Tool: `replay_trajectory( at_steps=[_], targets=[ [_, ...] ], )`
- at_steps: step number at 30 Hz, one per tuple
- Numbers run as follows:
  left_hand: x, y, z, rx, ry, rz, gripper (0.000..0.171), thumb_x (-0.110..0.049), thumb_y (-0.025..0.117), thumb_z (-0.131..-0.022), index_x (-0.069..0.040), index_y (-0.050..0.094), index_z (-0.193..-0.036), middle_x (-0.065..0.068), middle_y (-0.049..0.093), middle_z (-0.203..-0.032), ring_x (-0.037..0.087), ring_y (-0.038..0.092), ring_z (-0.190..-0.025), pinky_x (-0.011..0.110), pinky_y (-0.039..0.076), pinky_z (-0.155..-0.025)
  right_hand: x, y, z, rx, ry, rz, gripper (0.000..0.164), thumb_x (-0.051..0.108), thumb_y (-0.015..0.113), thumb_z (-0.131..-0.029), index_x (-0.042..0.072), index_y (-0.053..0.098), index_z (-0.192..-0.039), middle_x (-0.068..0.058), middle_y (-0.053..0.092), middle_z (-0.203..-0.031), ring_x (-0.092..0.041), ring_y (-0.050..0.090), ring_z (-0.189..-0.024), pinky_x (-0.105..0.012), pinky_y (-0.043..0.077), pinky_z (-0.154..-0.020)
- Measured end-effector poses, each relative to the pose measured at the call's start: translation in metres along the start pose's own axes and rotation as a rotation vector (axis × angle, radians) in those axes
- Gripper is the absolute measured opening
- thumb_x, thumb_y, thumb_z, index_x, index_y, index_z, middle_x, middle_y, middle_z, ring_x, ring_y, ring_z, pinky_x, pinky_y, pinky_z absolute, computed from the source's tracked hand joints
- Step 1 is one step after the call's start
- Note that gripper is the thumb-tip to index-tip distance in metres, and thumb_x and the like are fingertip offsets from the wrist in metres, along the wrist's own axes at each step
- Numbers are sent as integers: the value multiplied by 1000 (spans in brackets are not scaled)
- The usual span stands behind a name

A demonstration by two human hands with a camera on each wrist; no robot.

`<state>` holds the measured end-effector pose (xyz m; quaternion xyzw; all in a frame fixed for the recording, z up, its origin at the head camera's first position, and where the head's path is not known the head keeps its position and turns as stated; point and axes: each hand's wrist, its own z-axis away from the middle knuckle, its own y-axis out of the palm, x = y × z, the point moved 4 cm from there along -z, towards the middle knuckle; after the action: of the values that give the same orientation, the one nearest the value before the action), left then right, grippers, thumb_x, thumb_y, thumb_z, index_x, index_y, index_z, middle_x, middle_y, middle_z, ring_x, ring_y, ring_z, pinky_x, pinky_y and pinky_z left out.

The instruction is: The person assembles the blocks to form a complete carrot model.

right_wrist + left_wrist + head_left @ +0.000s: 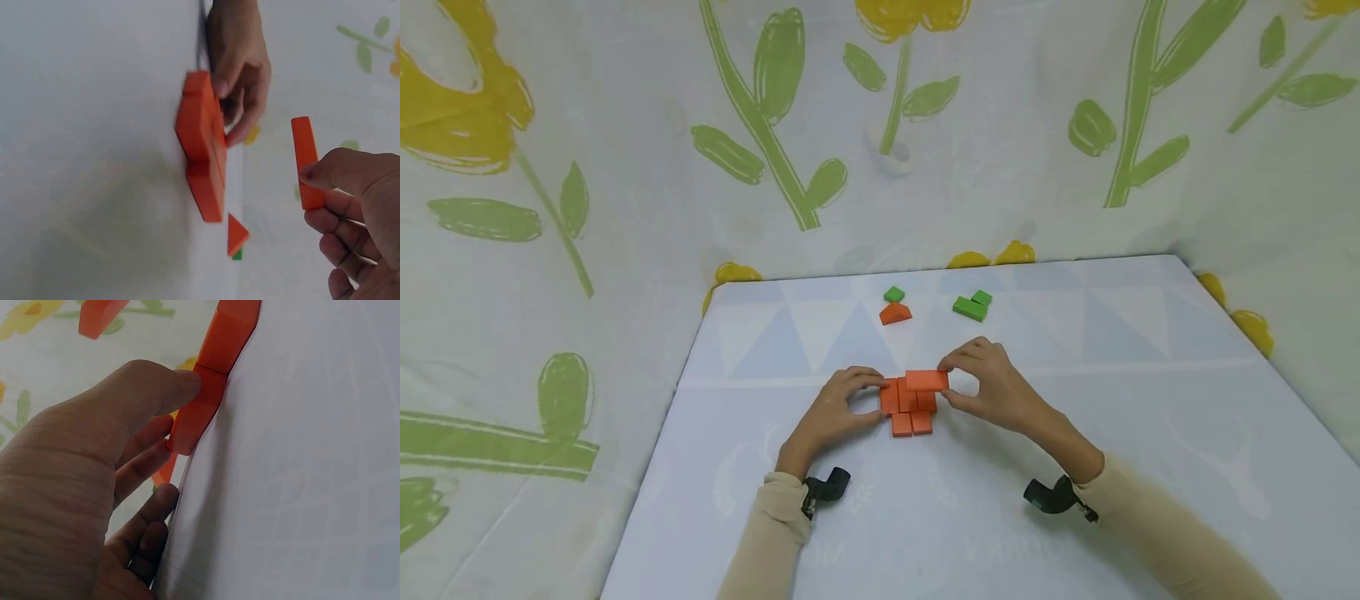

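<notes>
Head view: with our right hand [996,383] we pinch an orange rectangular block [927,381] between thumb and fingers, raised above a cluster of orange blocks [907,402] lying flat on the pale table [760,450]. Our left hand [835,406] pinches the cluster's left end, thumb on the near side. Right wrist view: held block apart from the cluster. Toward the far edge we note an angled orange block [896,314], a small green block [894,294] just behind it, and a green pair [970,309] farther right.

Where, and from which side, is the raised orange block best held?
I would grip the raised orange block near its right end, coming from the right, as the right hand does: it is long and thin, and this likely keeps fingers away from the left hand.
</notes>
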<state>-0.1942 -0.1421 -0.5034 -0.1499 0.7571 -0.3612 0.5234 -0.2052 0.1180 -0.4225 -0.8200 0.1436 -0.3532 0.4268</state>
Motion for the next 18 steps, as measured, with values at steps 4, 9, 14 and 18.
replay_trajectory(
  at_steps=[4, 9, 14, 18],
  targets=[
    [0, 0, 0, -7, 11, -6, 43, -34, 79, -85, -27, 68, -126, -11, 56, -133, 16, 45, -128, 45, 37, -108, 12, 10, 14, 23, -49, 15, 28, 17, 83, -80, 14, 73, -105, 6, 67, -104, -14, 52, -105, -41, 40, -87],
    [-2, -1, 1, -16, 28, 6, 43, -30, 78, -85, -24, 68, -127, -9, 56, -134, 18, 45, -128, 47, 37, -108, 23, 22, 25, 53, -111, 22, 29, 16, 85, -77, 15, 73, -103, 7, 67, -103, -13, 52, -104, -39, 42, -88],
    [-2, -1, 1, -20, 42, 2, 43, -30, 79, -85, -23, 68, -126, -8, 56, -134, 19, 46, -128, 48, 37, -108, 30, 32, 31, 102, -181, 49, 30, 18, 86, -76, 15, 72, -102, 8, 67, -102, -12, 53, -102, -36, 41, -85],
    [-2, -1, 0, -18, 43, 5, 44, -30, 79, -85, -22, 68, -127, -7, 56, -134, 19, 46, -128, 48, 37, -108, 32, 37, 33, 130, -201, 82, 29, 22, 85, -76, 14, 73, -102, 7, 68, -102, -13, 53, -101, -34, 40, -85]
  ],
)
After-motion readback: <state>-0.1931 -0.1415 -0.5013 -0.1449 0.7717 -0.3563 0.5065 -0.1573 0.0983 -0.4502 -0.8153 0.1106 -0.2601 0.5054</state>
